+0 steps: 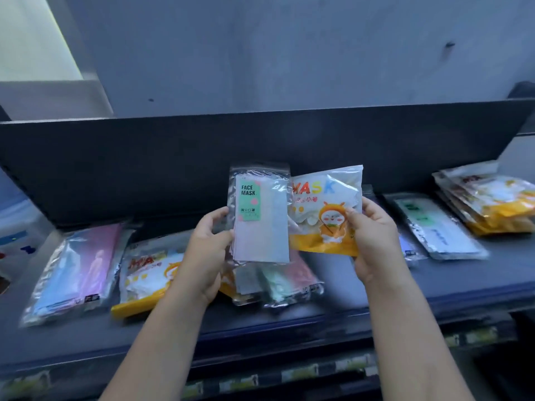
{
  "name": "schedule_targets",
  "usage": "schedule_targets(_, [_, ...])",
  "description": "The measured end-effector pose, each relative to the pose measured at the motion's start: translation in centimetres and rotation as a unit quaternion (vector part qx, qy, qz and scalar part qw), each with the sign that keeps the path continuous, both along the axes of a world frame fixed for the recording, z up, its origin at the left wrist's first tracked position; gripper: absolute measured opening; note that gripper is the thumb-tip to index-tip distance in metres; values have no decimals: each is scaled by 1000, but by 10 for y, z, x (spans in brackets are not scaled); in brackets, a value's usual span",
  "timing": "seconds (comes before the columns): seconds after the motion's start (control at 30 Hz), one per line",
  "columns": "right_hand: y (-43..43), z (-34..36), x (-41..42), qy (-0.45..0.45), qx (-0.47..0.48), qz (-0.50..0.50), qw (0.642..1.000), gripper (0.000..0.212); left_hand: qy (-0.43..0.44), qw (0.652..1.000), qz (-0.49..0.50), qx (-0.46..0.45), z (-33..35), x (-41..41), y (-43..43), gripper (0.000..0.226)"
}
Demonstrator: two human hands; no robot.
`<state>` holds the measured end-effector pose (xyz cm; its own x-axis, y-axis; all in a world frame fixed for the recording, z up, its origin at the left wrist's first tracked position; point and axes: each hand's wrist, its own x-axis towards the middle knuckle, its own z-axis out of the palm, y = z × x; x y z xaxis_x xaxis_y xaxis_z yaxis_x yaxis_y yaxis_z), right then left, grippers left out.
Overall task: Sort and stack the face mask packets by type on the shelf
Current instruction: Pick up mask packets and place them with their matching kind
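My left hand (207,250) holds up a clear packet with a green FACE MASK label (260,215) by its left edge. My right hand (376,235) grips an orange cartoon MASK packet (324,209) by its right side. Both packets hang upright above the dark shelf (289,322), side by side and slightly overlapping. On the shelf lie a pink and blue packet (78,267) at the left, an orange cartoon packet (144,279) beside it, and pastel packets (278,282) under my hands. A green-label packet (434,227) and a stack of orange cartoon packets (492,201) lie at the right.
A dark back panel (260,157) rises behind the shelf, with a grey wall above. The shelf's front edge carries a strip of price labels (304,371). Blue and white items (14,227) stand at the far left.
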<state>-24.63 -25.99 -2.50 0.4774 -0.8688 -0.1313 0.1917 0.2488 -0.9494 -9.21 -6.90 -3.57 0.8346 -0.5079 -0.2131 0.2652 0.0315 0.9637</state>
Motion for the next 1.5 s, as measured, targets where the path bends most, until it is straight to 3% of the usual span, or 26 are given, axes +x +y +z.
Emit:
schedule_targets(0.23, [-62,-6,-59,15,-7,15,1000,25,39,999,4,-4,-2,-68,-72,37])
schedule_targets(0.53, [-99,-10,-94,12,12,33,999,27,32,999,11,3,1,-96,-109,35])
schedule_targets(0.7, [-121,-10,-103,14,17,-26,999,27,30,999,14,-4,3,-96,-132,39])
schedule_targets(1.0, [-182,-5,-124,-6,-62,-156,986,24,20,1000,18,-1,-2,-112,-183,38])
schedule_targets(1.1, [-206,-1,-131,5,-96,-162,982,25,-29,997,36,69,-10,-123,-205,38])
schedule_targets(1.23, [-234,1,-138,17,-92,-123,988,26,-96,977,68,176,-36,-136,-230,14])
schedule_targets(1.5, [-272,-3,-156,19,-49,-8,999,25,-167,926,125,316,-45,-162,-253,35])
